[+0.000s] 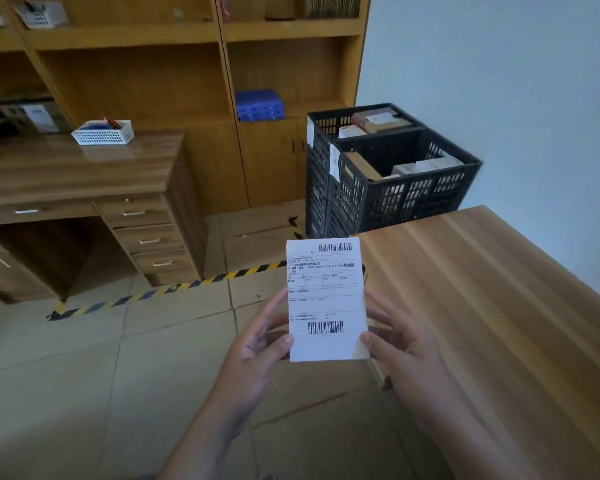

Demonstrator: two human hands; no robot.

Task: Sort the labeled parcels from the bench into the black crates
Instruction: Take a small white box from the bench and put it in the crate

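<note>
Both hands, left hand and right hand, grip one labeled parcel by its edges. Step: label reading. Next: carry it beyond the grip to the matching black crate.

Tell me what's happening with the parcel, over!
Both hands, left hand and right hand, hold the labeled parcel, fingers pinching its sides. Held above floor beside bench. Black crates ahead, parcels already inside. Nothing blocking.

The white shipping label hides nearly all of the parcel behind it, and its small print is too fine to read. The light wooden bench runs off the right and bottom edges. Both forearms are cut off below.
</note>
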